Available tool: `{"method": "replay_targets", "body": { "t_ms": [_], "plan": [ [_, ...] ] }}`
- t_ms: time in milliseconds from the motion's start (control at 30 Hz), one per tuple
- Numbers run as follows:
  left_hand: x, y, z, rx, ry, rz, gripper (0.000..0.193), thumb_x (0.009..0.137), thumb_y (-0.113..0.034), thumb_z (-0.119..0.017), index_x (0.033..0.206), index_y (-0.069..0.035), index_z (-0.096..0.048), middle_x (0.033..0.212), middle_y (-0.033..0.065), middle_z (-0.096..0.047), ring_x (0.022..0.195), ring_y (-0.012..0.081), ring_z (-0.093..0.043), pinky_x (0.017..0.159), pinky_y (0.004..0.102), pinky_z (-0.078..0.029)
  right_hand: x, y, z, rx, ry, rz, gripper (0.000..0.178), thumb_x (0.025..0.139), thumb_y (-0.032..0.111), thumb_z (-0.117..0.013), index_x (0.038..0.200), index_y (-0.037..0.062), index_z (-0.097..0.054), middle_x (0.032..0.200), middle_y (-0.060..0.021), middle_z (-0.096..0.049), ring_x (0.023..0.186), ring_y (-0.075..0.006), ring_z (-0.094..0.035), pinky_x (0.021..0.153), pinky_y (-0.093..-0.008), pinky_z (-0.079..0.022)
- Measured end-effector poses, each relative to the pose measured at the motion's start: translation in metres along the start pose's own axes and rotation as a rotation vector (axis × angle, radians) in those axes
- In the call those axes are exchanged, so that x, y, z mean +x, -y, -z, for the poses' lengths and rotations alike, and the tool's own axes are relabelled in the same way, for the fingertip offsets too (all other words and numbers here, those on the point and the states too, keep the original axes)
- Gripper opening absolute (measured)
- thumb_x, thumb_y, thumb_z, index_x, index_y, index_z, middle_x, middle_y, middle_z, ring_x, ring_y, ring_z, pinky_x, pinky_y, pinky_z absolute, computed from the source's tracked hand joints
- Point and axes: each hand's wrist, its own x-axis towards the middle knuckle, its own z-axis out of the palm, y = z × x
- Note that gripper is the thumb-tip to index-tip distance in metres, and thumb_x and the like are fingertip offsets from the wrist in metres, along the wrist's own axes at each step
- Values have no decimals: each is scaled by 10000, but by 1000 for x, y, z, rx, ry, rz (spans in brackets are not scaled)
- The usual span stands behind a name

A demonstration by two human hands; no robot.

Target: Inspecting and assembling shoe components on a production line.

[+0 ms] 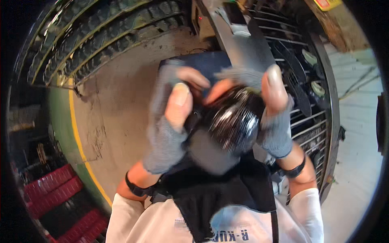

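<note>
Close in front of my chest is a glossy black shoe (237, 119), smeared by motion, its rounded shiny end up and a dull grey part (212, 152) lower down. My right hand (275, 103), in a grey fingerless glove, wraps it from the right; the thumb stands up and the fingertips reach over the far side. On the left, my left hand (172, 111), gloved alike, has its fingers curled and its thumb raised against the dark left edge. Exactly where the left fingertips touch is blurred.
A dark bench (247, 46) carrying a phone-like dark object (235, 14) runs ahead. Right of it stands a metal-barred rack (310, 127) with dark shoe-shaped pieces and several pale ones. Loaded shelves (109, 38) stand far left; red racks (54, 184) lower left, beyond a yellow floor line (79, 141).
</note>
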Motion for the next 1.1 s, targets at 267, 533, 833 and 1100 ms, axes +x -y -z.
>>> {"method": "replay_targets", "body": {
  "t_ms": [267, 533, 833, 1100],
  "plan": [
    [12, 37, 13, -403, -190, 671, 747, 987, -664, -488, 1255, 24, -604, 1080, 134, -721, 873, 206, -737, 781, 340, -639, 1, -81, -31, -1394, 1089, 947, 594, 771, 612, -697, 691, 24, -679, 798, -118, -615, 778, -307, -584, 760, -431, -486],
    [-32, 22, 9, -360, -200, 577, 908, 934, -769, -441, 1410, 3, -498, 1286, 181, -647, 1103, 295, -684, 989, 436, -575, 5, -72, 15, -526, -93, 494, 925, 774, 291, -771, 1535, -2, -336, 1481, -205, -468, 1332, -287, -506, 1138, -403, -370],
    [-38, 2, -22, -285, -142, 516, 910, 891, -659, -666, 1486, -26, -393, 1347, 136, -576, 1193, 254, -616, 1024, 378, -514, -3, -28, 13, -562, 144, 624, 747, 879, 180, -757, 1509, -23, -410, 1277, -244, -634, 1096, -283, -695, 953, -359, -542],
    [-37, -27, -32, 299, -122, 282, 839, 954, -429, -682, 1529, 56, -310, 1431, 175, -521, 1307, 252, -514, 1111, 361, -408, 6, -30, 6, -670, 80, 606, 689, 873, 228, -759, 1468, 20, -480, 1164, -124, -644, 1070, -214, -655, 931, -333, -524]
  ]
}}
